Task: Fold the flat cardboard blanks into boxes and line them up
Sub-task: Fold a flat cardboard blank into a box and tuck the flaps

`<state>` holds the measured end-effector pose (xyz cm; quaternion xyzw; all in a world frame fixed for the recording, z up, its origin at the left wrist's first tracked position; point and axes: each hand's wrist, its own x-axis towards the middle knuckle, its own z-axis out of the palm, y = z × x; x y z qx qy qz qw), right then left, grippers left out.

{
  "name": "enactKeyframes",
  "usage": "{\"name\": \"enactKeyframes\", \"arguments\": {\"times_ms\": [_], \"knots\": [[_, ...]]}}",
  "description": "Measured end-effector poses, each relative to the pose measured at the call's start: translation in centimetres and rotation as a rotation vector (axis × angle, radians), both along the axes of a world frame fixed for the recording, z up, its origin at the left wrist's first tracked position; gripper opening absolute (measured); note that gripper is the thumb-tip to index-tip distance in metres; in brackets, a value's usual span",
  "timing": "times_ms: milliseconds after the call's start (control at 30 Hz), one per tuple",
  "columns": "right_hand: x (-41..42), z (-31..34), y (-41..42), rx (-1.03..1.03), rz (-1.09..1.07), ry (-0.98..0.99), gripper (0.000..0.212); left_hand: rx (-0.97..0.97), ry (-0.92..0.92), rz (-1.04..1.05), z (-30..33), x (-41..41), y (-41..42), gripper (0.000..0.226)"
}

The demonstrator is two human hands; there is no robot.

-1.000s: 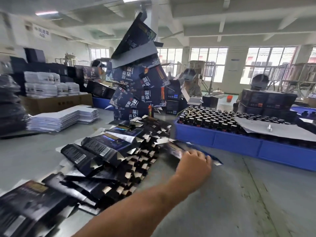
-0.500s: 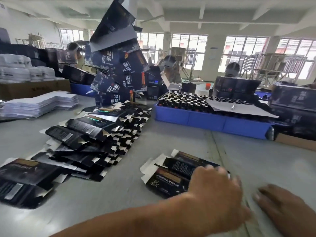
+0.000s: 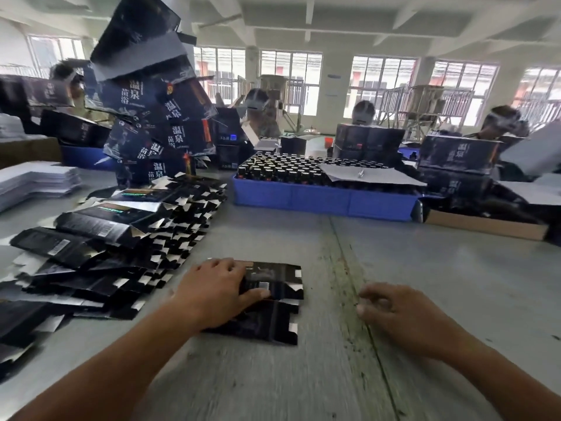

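A small batch of flat black cardboard blanks (image 3: 273, 305) lies on the grey table (image 3: 303, 384) in front of me. My left hand (image 3: 215, 291) rests flat on their left part, thumb and fingers spread over the top blank. My right hand (image 3: 397, 314) hovers just above the table to the right of the blanks, fingers loosely curled, holding nothing. A long fanned pile of the same black blanks (image 3: 121, 238) stretches along the left side of the table.
A leaning tower of dark printed boxes (image 3: 151, 117) stands behind the pile. A blue tray (image 3: 321, 199) of dark bottles sits at the back centre, with stacked cartons (image 3: 455, 159) to its right. White sheets (image 3: 33, 183) lie far left. Several people work beyond the table.
My left hand has dragged a few blanks from the far pile toward me and now presses on them. My right hand has come into view on the right.
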<state>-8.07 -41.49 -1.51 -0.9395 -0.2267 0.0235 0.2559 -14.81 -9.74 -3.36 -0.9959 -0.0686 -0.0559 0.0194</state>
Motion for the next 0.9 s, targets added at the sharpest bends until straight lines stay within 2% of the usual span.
{"name": "enactKeyframes", "arguments": {"times_ms": [67, 267, 400, 467, 567, 733, 900], "knots": [[0.1, 0.6, 0.7, -0.037, 0.023, 0.027, 0.037, -0.079, -0.004, -0.001, 0.5, -0.4, 0.6, 0.110], [-1.0, -1.3, 2.4, 0.142, 0.045, -0.046, 0.033, -0.165, 0.096, -0.064, 1.2, 0.5, 0.6, 0.110], [-2.0, -2.3, 1.7, 0.121, 0.081, -0.081, 0.018, -0.243, 0.133, -0.112, 0.9, 0.9, 0.9, 0.112], [-2.1, -2.5, 1.5, 0.097, 0.092, -0.098, 0.018, -0.247, 0.104, -0.108, 0.9, 1.0, 1.0, 0.118], [-2.1, -2.8, 1.6, 0.098, 0.087, -0.115, 0.026, -0.183, -0.019, -0.085, 1.0, 1.0, 1.0, 0.126], [-2.3, -2.6, 1.6, 0.101, 0.087, -0.111, 0.030, 0.029, -0.259, -0.117, 1.5, 0.4, 0.1, 0.120], [-2.9, -1.8, 2.0, 0.134, 0.033, -0.079, 0.039, 0.024, -0.594, -0.233, 2.4, -0.6, -1.7, 0.107]]}}
